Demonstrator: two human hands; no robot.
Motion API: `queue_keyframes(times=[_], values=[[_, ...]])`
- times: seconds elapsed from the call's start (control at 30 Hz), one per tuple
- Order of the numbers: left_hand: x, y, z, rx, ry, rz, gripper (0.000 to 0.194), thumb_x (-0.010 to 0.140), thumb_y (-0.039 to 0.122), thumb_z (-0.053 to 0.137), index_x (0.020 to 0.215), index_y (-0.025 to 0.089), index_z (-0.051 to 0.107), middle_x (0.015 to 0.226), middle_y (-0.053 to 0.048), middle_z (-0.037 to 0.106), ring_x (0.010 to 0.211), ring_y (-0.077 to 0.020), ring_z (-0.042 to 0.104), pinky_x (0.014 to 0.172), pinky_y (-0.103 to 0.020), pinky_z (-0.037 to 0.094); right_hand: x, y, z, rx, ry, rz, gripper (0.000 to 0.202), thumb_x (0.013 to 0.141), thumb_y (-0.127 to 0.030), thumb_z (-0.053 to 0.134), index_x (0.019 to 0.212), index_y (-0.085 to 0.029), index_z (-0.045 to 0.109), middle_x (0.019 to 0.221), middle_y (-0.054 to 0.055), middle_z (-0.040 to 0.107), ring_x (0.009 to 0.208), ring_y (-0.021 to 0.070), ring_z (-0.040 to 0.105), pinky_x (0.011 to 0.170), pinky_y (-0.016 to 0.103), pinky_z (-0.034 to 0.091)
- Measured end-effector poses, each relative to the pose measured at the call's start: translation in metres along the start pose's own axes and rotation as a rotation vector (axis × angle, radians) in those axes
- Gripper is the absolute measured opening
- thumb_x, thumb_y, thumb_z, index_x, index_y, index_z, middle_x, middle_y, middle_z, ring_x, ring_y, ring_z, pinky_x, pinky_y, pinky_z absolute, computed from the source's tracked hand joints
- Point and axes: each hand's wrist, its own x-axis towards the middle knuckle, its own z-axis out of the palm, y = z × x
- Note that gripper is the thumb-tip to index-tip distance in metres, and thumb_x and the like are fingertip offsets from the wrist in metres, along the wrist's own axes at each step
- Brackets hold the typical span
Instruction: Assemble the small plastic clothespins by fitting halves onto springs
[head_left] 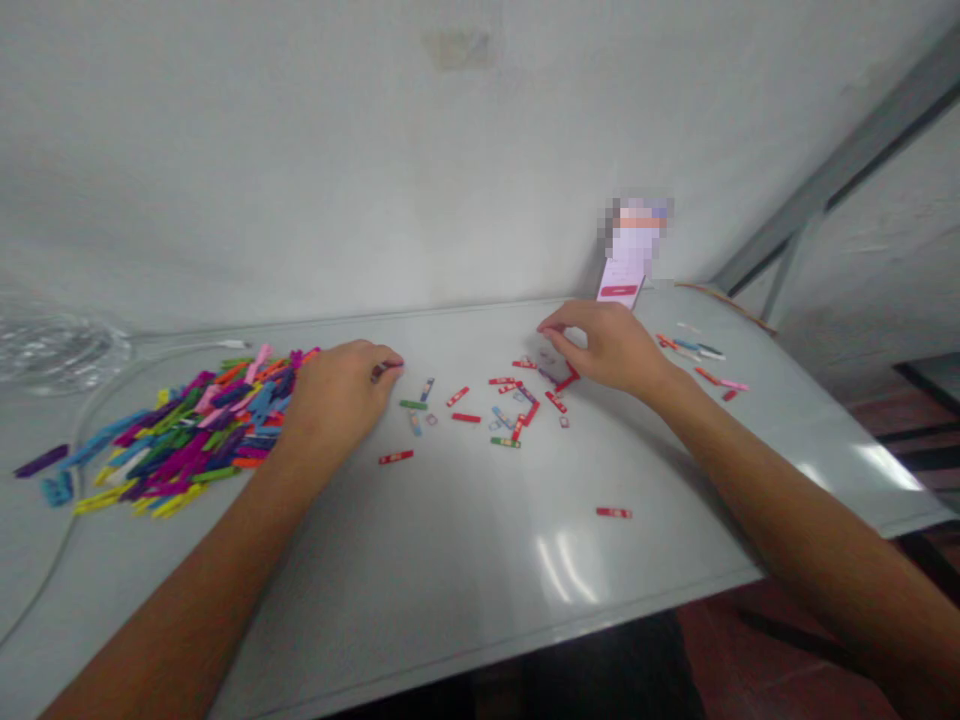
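My left hand [341,395] is closed in a pinch beside the pile of coloured clips [187,430]; a small dark item shows between thumb and fingers, too small to name. Above the table's back part, my right hand [600,342] has thumb and index finger bent toward each other, and what lies between the tips, if anything, is too small to make out. Small printed strips, mostly red [466,418], with some green [505,442] and blue [427,389], lie scattered between the hands. A lone red strip [614,513] rests nearer the front edge.
A lit phone [626,265] leans on the wall behind my right hand. More small clips [709,376] lie to the right. A white cable [79,440] curves around the pile, and clear crinkled plastic [60,350] sits at the far left. The table's front edge [600,618] is near me.
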Motion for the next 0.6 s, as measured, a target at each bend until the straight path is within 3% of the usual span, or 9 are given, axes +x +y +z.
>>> queue_keyframes(times=[0.07, 0.17, 0.27, 0.43, 0.6], values=[[-0.004, 0.012, 0.000, -0.028, -0.022, 0.048, 0.030, 0.100, 0.033, 0.062, 0.108, 0.020, 0.088, 0.114, -0.014, 0.087, 0.105, -0.0366, 0.081, 0.096, -0.046, 0.059, 0.000, 0.003, 0.001, 0.003, -0.005, 0.019, 0.022, 0.102, -0.023, 0.065, 0.107, -0.018, 0.085, 0.106, 0.011, 0.088, 0.093, 0.0291, 0.081, 0.086, 0.039, 0.057], [-0.008, 0.024, -0.001, -0.244, -0.054, 0.092, 0.027, 0.099, 0.037, 0.067, 0.105, 0.022, 0.088, 0.110, -0.009, 0.089, 0.097, -0.0302, 0.082, 0.094, -0.041, 0.061, 0.000, 0.003, 0.002, 0.009, -0.009, 0.023, 0.022, 0.102, -0.023, 0.065, 0.107, -0.018, 0.086, 0.106, 0.010, 0.088, 0.093, 0.0287, 0.082, 0.085, 0.038, 0.056], [-0.007, 0.027, -0.003, -0.430, -0.010, 0.037, 0.024, 0.097, 0.042, 0.073, 0.105, 0.026, 0.089, 0.104, -0.005, 0.090, 0.090, -0.0260, 0.081, 0.091, -0.037, 0.062, 0.000, 0.001, 0.002, -0.007, -0.018, 0.007, 0.023, 0.102, -0.024, 0.064, 0.108, -0.018, 0.086, 0.106, 0.011, 0.088, 0.093, 0.0291, 0.082, 0.084, 0.039, 0.056], [-0.004, 0.023, -0.006, -0.546, 0.078, -0.088, 0.025, 0.095, 0.044, 0.079, 0.108, 0.027, 0.091, 0.101, -0.003, 0.090, 0.088, -0.0250, 0.081, 0.089, -0.035, 0.064, 0.000, -0.001, 0.000, 0.002, -0.017, -0.019, 0.024, 0.102, -0.024, 0.064, 0.109, -0.017, 0.086, 0.107, 0.011, 0.088, 0.092, 0.0288, 0.081, 0.084, 0.038, 0.055], [-0.011, 0.033, -0.003, -0.652, -0.101, 0.034, 0.022, 0.094, 0.044, 0.081, 0.103, 0.027, 0.091, 0.100, -0.005, 0.089, 0.091, -0.0257, 0.081, 0.088, -0.035, 0.062, -0.002, -0.009, 0.006, 0.054, -0.059, -0.077, 0.023, 0.104, -0.024, 0.063, 0.108, -0.017, 0.085, 0.106, 0.010, 0.087, 0.093, 0.0274, 0.080, 0.086, 0.038, 0.055]])
